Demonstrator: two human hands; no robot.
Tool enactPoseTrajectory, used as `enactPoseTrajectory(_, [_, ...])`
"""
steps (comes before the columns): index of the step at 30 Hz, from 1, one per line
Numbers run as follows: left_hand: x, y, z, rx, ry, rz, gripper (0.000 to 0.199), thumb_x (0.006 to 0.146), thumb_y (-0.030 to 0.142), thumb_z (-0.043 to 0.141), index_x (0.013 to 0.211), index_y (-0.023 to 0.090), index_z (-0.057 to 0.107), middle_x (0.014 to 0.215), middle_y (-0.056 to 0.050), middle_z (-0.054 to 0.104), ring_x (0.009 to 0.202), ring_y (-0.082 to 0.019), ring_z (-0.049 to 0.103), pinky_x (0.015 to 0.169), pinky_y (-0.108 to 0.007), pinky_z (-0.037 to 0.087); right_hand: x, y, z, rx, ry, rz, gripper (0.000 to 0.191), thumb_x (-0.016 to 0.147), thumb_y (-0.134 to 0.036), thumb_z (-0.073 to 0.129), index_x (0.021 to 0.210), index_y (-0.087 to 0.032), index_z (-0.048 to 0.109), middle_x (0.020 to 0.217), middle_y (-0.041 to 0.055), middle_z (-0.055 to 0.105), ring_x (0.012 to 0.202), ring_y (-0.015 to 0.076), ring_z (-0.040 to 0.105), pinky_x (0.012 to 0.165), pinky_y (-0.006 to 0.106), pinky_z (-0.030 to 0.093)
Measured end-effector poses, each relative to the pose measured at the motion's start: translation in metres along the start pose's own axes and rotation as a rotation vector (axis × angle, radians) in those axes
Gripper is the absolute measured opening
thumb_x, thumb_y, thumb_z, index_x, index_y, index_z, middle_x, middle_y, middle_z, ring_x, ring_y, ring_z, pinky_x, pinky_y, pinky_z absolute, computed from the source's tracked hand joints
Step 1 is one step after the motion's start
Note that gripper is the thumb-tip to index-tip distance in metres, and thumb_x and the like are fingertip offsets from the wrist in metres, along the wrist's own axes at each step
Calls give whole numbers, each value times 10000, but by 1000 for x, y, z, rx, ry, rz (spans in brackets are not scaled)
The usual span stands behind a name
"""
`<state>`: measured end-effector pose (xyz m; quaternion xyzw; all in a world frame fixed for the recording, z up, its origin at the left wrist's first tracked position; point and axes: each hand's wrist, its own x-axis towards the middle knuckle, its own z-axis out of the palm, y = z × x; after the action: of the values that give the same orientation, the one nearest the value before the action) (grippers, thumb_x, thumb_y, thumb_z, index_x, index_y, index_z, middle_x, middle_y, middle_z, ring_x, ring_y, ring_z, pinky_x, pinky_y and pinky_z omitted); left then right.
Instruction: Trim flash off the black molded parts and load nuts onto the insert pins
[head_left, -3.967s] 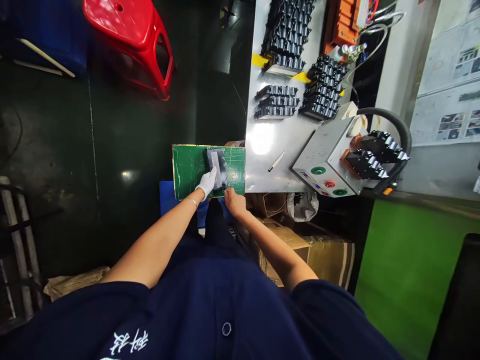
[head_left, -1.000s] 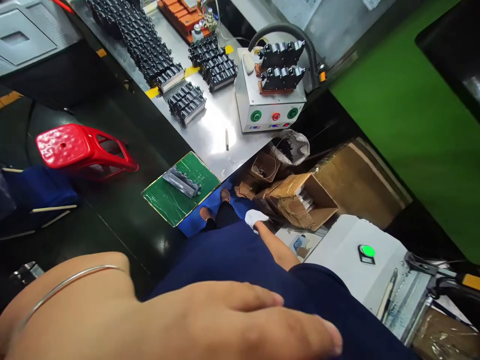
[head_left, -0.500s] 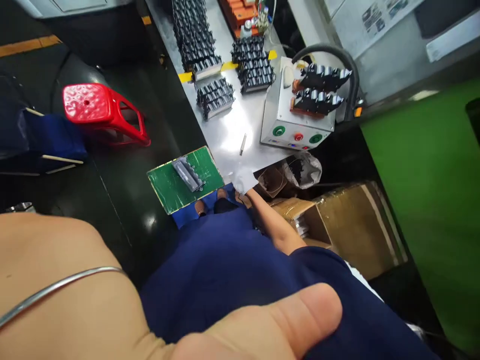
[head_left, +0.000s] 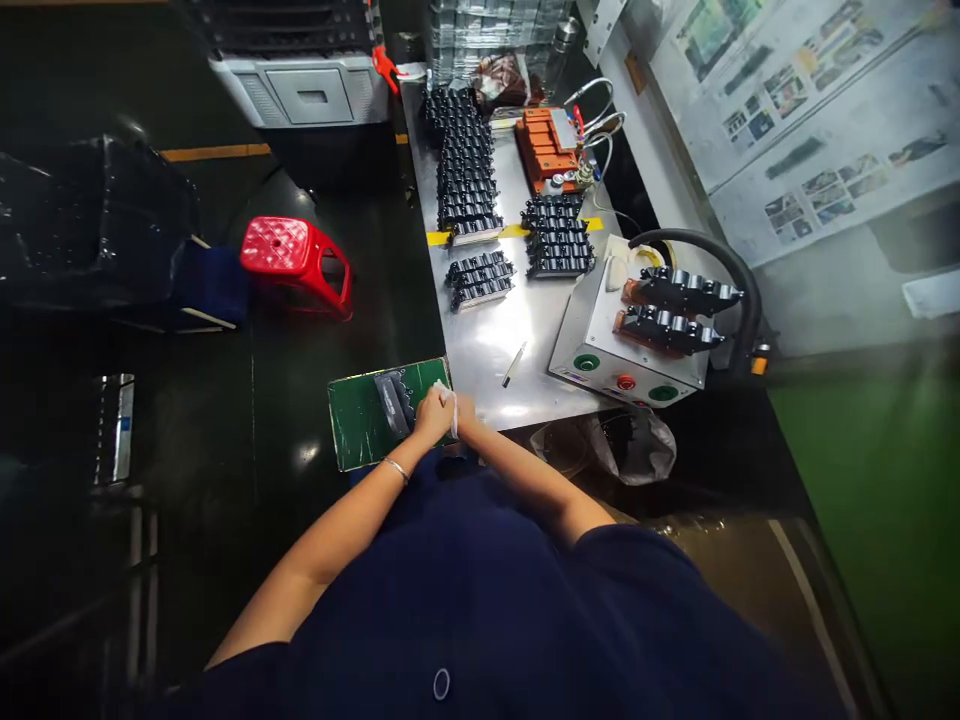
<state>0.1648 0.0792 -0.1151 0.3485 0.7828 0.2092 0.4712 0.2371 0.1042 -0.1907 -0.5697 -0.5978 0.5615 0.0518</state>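
Observation:
My left hand (head_left: 432,417), with a metal bangle at the wrist, is closed at the right end of the green board (head_left: 352,430). My right hand (head_left: 466,411) is closed right beside it, the two hands touching. Between them is a crumpled white cloth-like piece (head_left: 452,412), gripped by both; whether it is a glove cannot be made out. Just left of my left hand, a dark grey part with a toothed edge (head_left: 393,404) lies on the board. A thin pen-like tool (head_left: 514,365) rests on the metal table (head_left: 480,345) beyond my hands.
Black ribbed parts (head_left: 466,165) stand in rows on the table, with more near an orange fixture (head_left: 546,150). At right, a control box (head_left: 592,340) with buttons carries two black parts. A red stool (head_left: 277,245) stands on the floor at left. A plastic bag (head_left: 637,445) hangs below the table.
My left hand has gone from close before the camera to the board, meeting my right hand at the white piece. My view has tilted up, showing more of the table's far end.

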Motion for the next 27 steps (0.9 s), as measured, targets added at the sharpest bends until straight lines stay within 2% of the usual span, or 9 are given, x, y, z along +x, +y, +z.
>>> enactPoseTrajectory(1, [3,-15,0,-58,16,-24,132,883,282,624,891,153,596,922,-93,678,964,-241,657,896,-424,502,2,-2,4,-88,-30,24,315,938,-395,577,1114,-142,642,1143,61,640,985,173,639,867,344,553])
enactPoseTrajectory(2, [4,-29,-3,-121,25,-47,156,902,300,614,903,144,607,911,-65,671,898,-201,657,849,-395,525,4,-3,8,-170,-55,43,321,919,-409,606,1140,-178,628,1179,62,632,1038,194,637,863,346,558])
enactPoseTrajectory(3, [4,-41,-8,-186,32,-69,186,915,322,605,920,137,615,896,-43,663,835,-170,649,797,-369,542,7,-5,12,-236,-70,51,315,937,-372,589,1183,-177,604,1174,80,645,1040,207,636,898,424,543])
enactPoseTrajectory(6, [0,-72,-28,-385,68,-127,222,927,350,597,940,129,613,834,-15,642,721,-132,631,683,-316,558,22,-7,18,-379,-86,61,381,999,-362,458,1302,-138,515,1132,114,670,1056,225,646,950,448,496])
enactPoseTrajectory(11, [-16,-98,-49,-634,168,-150,284,803,382,715,858,155,552,754,6,629,713,-139,655,735,-339,582,50,0,6,-458,-121,34,369,988,-329,482,1314,-159,516,1296,120,590,1080,217,626,956,436,493])
enactPoseTrajectory(17, [-25,-100,-48,-728,247,-138,293,729,346,758,829,169,548,745,1,640,704,-140,656,727,-327,588,41,-3,-11,-400,-14,-27,401,957,-250,489,1339,-130,498,1402,189,465,1121,215,603,929,309,461])
enactPoseTrajectory(20, [-25,-94,-40,-712,262,-148,208,786,288,722,828,153,569,734,14,623,659,-118,623,675,-301,576,19,-16,-5,-322,-33,-71,359,992,-360,385,1136,-121,611,1116,132,646,925,164,641,780,257,491])
enactPoseTrajectory(23, [-27,-85,-32,-690,229,-163,128,801,211,696,812,143,588,711,17,618,633,-112,609,655,-287,558,-4,-30,3,-257,-149,-114,356,952,-410,450,883,-139,671,750,22,659,646,107,588,602,199,450])
enactPoseTrajectory(27, [-34,-76,-30,-664,224,-175,204,719,122,699,903,171,626,742,13,639,671,-118,619,670,-238,515,-21,-46,0,-277,-184,-150,242,893,-302,524,802,-147,685,659,-8,619,610,97,536,570,190,384])
